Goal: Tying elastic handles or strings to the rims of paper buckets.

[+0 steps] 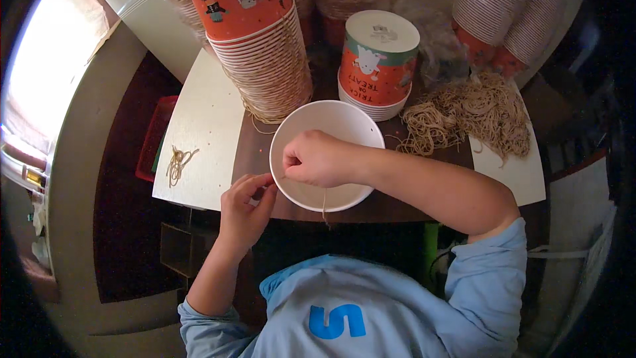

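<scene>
A round white-lined paper bucket (334,122) stands at the table's front edge, its open mouth facing me. Inside it, my right hand (318,159) is closed, fingers curled by the left inner wall. A thin tan cord (325,200) hangs from under this hand and crosses the near rim; the grip on it is partly hidden. My left hand (248,202) is outside the bucket, thumb and fingers drawn together against the left wall just below the rim. What lies between those fingertips is too small to make out.
A tall stack of orange paper buckets (262,53) stands back left, and a shorter upturned stack (379,66) behind the bucket. A heap of tan cords (487,116) lies right. Loose cord pieces (177,164) lie left. Plastic-wrapped bucket stacks (493,0) line the back.
</scene>
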The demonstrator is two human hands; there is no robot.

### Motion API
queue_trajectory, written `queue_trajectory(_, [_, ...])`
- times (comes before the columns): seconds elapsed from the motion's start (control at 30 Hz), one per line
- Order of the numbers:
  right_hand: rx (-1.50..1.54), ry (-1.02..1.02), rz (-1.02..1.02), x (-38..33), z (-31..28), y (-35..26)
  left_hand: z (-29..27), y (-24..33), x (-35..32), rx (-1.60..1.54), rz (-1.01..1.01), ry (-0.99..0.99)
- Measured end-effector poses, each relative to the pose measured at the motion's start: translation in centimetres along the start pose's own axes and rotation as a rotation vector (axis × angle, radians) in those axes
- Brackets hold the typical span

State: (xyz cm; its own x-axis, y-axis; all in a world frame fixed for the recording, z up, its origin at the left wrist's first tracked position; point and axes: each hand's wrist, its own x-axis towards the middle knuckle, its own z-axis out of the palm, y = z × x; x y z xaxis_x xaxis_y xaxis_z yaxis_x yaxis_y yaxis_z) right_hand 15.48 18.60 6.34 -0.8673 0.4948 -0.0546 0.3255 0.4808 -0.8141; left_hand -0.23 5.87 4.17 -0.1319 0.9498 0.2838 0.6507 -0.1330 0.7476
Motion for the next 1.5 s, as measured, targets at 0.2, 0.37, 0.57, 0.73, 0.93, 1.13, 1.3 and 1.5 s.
queue_trajectory(0.2, [0.031, -0.01, 0.031, 0.1, 0.0, -0.6, 0.0, 0.0, 0.0, -0.023, -0.022, -0.005])
queue_trajectory(0.37, [0.063, 0.008, 0.076, 0.0, 0.0, -0.7, 0.0, 0.1, 0.0, -0.016, -0.008, -0.012])
queue_trajectory(0.57, [0.053, 0.018, 0.091, 0.3, 0.4, -0.3, 0.0, 0.2, 0.0, -0.001, -0.017, -0.023])
queue_trajectory(0.73, [0.032, 0.037, 0.13, 0.1, 0.3, -0.4, -0.2, 0.5, 0.0, 0.041, -0.014, -0.028])
queue_trajectory(0.93, [0.15, 0.037, 0.21, 0.0, 0.2, -0.9, -0.2, 0.4, 0.0, 0.048, -0.014, -0.034])
queue_trajectory(1.13, [0.078, 0.029, 0.193, 0.1, 0.5, -0.3, -0.1, 0.3, 0.0, 0.014, -0.012, -0.042])
queue_trajectory(1.3, [0.038, 0.052, 0.182, 0.0, 0.3, -0.7, -0.2, 0.5, 0.0, 0.022, -0.022, -0.027])
queue_trajectory(1.5, [0.115, 0.032, 0.072, -1.3, -1.2, -2.3, -1.5, 1.0, -0.1, -0.098, -0.056, 0.048])
